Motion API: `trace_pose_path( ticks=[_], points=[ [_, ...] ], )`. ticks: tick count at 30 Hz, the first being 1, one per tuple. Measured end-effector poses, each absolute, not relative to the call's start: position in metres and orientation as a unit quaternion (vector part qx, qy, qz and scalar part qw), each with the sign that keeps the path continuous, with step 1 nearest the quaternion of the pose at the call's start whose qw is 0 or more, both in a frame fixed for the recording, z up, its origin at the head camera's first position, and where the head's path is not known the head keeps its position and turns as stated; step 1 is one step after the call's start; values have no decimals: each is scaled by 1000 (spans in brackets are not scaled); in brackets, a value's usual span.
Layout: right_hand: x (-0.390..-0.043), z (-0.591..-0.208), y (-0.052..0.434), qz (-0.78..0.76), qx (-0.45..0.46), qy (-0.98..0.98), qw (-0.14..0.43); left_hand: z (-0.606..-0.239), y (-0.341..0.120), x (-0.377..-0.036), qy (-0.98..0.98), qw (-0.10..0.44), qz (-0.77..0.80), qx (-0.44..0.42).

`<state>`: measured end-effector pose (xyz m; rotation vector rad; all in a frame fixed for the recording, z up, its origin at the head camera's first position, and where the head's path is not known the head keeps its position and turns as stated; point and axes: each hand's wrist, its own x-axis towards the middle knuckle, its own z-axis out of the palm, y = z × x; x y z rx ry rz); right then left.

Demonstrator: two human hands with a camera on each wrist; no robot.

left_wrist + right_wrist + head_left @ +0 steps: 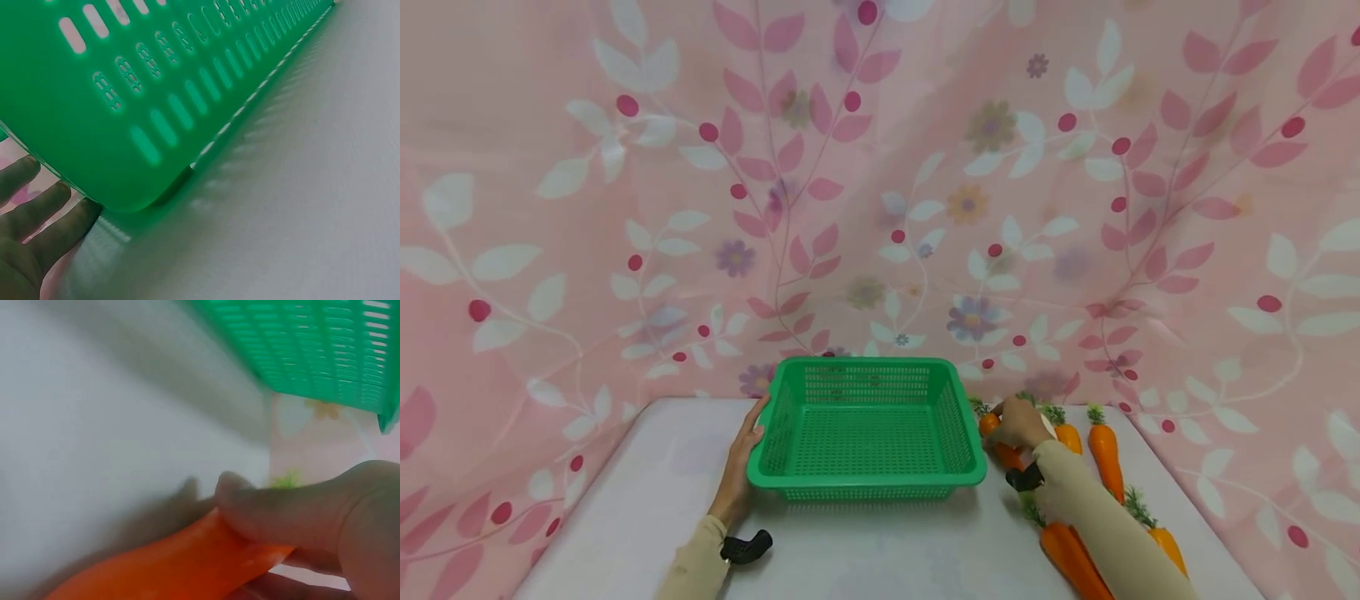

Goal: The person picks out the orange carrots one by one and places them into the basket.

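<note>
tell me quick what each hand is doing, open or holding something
Left hand: open, fingers against the side of the green plastic basket.
Right hand: closed, holding an orange carrot.

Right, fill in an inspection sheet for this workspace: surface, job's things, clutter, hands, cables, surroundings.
Surface: white table, flat under everything.
Job's things: green basket stands upright, nothing inside; several carrots with leafy tops lie to its right.
Clutter: nothing seen.
Hands: left hand touches the basket's left side; right hand pinches an orange carrot.
Cables: nothing seen.
Surroundings: pink backdrop printed with leaves and flowers.
</note>
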<state>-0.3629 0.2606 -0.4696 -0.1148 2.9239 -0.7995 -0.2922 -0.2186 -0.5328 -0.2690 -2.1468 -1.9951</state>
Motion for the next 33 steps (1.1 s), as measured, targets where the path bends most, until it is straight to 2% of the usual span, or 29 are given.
trace_pose_path(
  ticks=[11,21,25,33],
  points=[
    [-367,-455,277,-455,12,876,160,-530,-214,-294,-728,110,-669,-106],
    [-382,-448,291,-573,-54,780,248,-534,-216,-295,-727,117,-669,-105],
    [-387,-437,295,-594,-66,758,261,-535,-216,-296,-729,119,-666,-102],
    [-387,-409,290,-634,-68,730,246,-528,-218,-290,-725,102,-674,-100]
  ],
)
